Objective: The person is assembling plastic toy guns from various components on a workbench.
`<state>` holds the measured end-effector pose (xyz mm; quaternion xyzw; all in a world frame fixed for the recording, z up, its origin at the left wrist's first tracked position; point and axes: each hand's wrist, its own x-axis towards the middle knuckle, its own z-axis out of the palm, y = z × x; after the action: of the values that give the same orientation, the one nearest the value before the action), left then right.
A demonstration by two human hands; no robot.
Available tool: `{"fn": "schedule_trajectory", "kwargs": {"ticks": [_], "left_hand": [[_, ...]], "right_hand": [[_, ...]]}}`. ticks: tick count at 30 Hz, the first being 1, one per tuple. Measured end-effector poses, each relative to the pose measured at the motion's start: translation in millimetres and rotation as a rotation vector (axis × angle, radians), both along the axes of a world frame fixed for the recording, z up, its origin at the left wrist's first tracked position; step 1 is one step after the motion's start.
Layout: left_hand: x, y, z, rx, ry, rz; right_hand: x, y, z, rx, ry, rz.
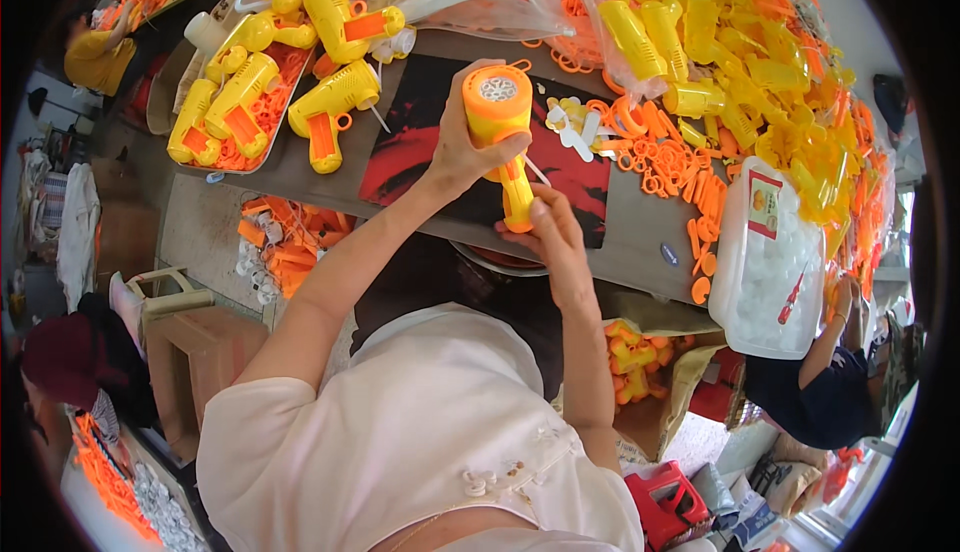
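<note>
A yellow toy bubble gun [484, 134] with an orange front ring and a grey, holed face is between my hands, its face turned up. My left hand [462, 147] is wrapped round its barrel, the thumb across the front. My right hand [556, 232] grips the lower end of the handle with thumb and fingers. A thin white strip or tube sticks out beside the handle; its other end is hidden. Under the toy lies a black and red mat [420, 122]. Right of it are loose orange rings and small parts [672, 157] and white flat pieces [572, 134].
More yellow toy guns [333, 112] lie at the left, some in a tray [268, 152] of orange parts. Yellow shells [780, 102] are heaped at the right. A white tub [735, 297] holds clear pieces and a red screwdriver [790, 300]. A co-worker [815, 392] sits at the right.
</note>
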<state>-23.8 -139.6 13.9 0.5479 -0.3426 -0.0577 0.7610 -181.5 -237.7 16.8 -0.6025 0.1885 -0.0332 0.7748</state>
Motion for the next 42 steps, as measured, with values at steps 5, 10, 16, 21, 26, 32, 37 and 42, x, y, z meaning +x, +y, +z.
{"fn": "schedule_trajectory", "kwargs": {"ticks": [5, 10, 16, 21, 26, 32, 37, 42], "left_hand": [[-5, 0, 4, 0.049, -0.02, -0.021], [4, 15, -6, 0.187, 0.046, -0.188], [-7, 33, -24, 0.339, 0.073, -0.37], [-9, 29, -23, 0.248, 0.23, -0.449], [-6, 29, -30, 0.266, 0.191, -0.461], [-6, 29, -36, 0.285, 0.154, -0.401], [-9, 37, -28, 0.194, 0.286, -0.433], [-13, 29, -35, 0.258, 0.207, -0.405]], "right_hand": [[0, 3, -5, 0.079, -0.018, 0.024], [-2, 2, -10, 0.29, -0.017, -0.024], [-1, 3, -5, 0.459, 0.006, -0.006], [5, -5, -1, 0.586, 0.01, 0.062], [7, -6, -2, 0.512, 0.072, 0.071], [10, -3, -1, 0.509, 0.088, 0.041], [0, 8, 0, 0.501, 0.0, 0.057], [-9, 7, -2, 0.421, 0.016, 0.001]]}}
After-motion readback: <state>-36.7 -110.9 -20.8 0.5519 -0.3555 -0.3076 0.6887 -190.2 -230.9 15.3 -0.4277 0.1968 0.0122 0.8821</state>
